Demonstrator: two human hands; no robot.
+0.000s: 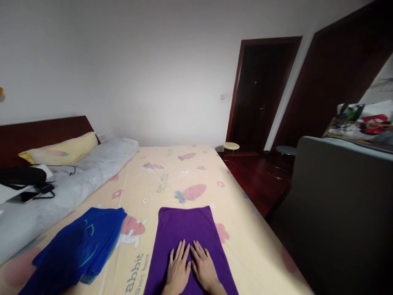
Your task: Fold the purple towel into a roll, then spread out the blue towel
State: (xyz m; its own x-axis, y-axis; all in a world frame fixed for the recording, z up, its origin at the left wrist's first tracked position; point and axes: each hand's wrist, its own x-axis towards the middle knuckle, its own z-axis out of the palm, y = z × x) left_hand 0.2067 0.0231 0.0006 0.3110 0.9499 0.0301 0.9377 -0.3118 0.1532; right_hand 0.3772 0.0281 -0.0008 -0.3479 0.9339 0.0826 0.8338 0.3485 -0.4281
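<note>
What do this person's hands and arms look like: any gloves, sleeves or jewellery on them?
Both are bare. The left hand and the right hand wear no gloves, and no ring, watch or bracelet can be made out, though the picture is rather soft. The wrists are uncovered as well: no sleeve reaches them. The picture's bottom edge cuts off the arms just past the wrists.

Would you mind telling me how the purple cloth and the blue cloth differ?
The purple cloth lies flat and smooth; the blue cloth is bunched in folds. The left hand and right hand rest on the purple one; nothing touches the blue. Purple is plain; blue bears green lines. Both lie on the bed.
</note>
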